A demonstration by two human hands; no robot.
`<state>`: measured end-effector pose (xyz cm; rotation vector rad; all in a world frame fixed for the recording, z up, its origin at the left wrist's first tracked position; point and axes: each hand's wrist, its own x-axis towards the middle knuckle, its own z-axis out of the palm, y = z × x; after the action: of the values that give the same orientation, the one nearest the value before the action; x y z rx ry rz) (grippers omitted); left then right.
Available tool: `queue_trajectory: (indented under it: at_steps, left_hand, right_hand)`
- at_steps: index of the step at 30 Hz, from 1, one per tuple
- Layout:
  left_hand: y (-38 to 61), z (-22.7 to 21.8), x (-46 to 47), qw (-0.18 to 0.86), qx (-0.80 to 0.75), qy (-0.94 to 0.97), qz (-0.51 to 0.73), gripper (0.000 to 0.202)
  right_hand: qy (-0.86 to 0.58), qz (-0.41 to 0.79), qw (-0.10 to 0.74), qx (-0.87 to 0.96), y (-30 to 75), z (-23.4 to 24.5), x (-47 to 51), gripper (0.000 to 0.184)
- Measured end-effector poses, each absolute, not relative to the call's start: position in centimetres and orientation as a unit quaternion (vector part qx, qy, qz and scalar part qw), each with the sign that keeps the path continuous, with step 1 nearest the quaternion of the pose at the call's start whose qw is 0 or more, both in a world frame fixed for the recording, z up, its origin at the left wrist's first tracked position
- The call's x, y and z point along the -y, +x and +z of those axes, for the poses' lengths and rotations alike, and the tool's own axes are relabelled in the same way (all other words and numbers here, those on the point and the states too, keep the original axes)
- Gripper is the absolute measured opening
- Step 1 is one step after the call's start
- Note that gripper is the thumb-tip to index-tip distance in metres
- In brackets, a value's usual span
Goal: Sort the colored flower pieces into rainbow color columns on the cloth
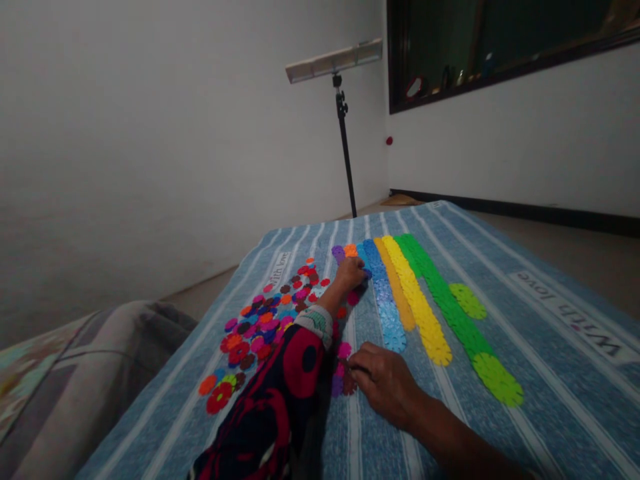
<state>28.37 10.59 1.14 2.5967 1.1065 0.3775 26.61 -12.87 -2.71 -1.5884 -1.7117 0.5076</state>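
My left hand (350,272) reaches forward, fingers curled down at the far end of the blue row (384,297) of flat plastic flower discs; whatever it holds is hidden. Purple and orange discs (345,251) lie just beyond it. Closer in, my right hand (387,380) rests on the cloth with fingers pinched at a small cluster of pink and purple discs (343,373). Parallel rows of orange (395,287), yellow (417,303) and green discs (450,307) run beside the blue one.
A loose pile of mixed coloured discs (265,320) lies left of my arm on the blue striped cloth (550,373). A short light-green row (467,300) sits right of the green one. A light stand (345,143) stands by the wall behind.
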Motion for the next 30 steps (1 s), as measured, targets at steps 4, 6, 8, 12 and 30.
queue_trajectory:
  at_steps: [4,6,8,12,30]
  left_hand:
    - [26.9,1.8,-10.9,0.151,-0.418,0.882,0.154,0.018]
    - [25.8,2.1,-11.0,0.152,-0.420,0.884,0.136,0.016]
    - [24.6,2.3,-10.8,0.149,-0.418,0.890,0.108,0.016]
    - [22.8,2.1,-10.1,0.157,-0.406,0.897,0.069,0.021]
    - [17.1,1.1,-7.6,0.045,-0.235,0.971,0.010,0.032]
  right_hand:
    - [-0.624,0.175,0.361,0.670,26.6,-3.2,12.7,0.022]
    - [-0.629,0.169,0.360,0.668,26.5,-3.5,12.6,0.021]
    - [-0.629,0.168,0.358,0.669,26.5,-3.6,12.5,0.020]
    - [-0.629,0.168,0.356,0.671,26.6,-3.6,12.5,0.019]
    - [-0.623,0.165,0.361,0.674,26.6,-3.6,12.7,0.019]
